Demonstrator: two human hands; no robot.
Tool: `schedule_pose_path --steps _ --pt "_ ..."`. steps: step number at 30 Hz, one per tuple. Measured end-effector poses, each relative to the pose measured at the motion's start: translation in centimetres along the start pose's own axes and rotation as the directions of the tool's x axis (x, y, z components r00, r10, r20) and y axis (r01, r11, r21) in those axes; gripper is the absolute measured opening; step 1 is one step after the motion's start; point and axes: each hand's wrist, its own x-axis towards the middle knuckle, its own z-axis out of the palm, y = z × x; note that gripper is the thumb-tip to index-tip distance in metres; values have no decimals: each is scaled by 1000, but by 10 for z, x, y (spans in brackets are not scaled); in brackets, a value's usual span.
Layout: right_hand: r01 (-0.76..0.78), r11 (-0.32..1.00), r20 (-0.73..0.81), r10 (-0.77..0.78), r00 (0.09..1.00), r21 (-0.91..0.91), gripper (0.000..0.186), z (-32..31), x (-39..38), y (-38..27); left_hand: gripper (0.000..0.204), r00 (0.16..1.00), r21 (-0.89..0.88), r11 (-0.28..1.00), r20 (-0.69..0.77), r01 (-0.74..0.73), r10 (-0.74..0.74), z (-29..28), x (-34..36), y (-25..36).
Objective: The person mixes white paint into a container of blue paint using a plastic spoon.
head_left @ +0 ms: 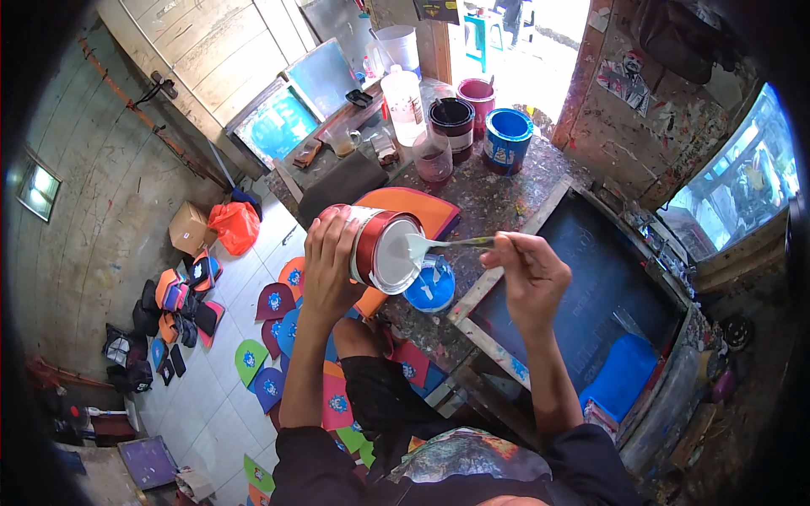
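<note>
My left hand (331,253) grips a red and white paint can (367,240), tilted on its side with its open mouth toward the right. White paint coats the inside of the can. In my right hand (533,268) is the thin handle of a spoon (460,243), pinched between the fingers. Its white-smeared end sits at the can's mouth. Just below stands a small tub of blue paint (429,288), with pale streaks on the blue. Whether paint is flowing from the can into the tub, I cannot tell.
Cans of blue (508,139), dark (451,126) and pink paint (477,99) stand at the back of the stained table. A framed printing screen (574,287) lies to the right, a blue cloth (620,377) on it. Several printed coloured pieces (251,363) cover the floor at left.
</note>
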Motion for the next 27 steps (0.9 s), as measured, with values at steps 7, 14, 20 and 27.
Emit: schedule_pose_path --steps 7,14,20,27 --pt "228 961 125 -210 970 -159 8 28 2 14 110 1000 -28 1000 20 -4 5 2 -1 -1" --pt "-122 992 65 121 991 10 13 35 -11 32 109 999 -12 1000 35 -5 5 2 -3 -1" --pt "-337 922 3 343 939 192 17 30 -6 35 107 999 -10 1000 45 3 -3 2 -3 0" --pt "-291 941 -9 297 955 173 16 13 -3 21 103 999 23 1000 38 -7 6 -1 -4 -3"
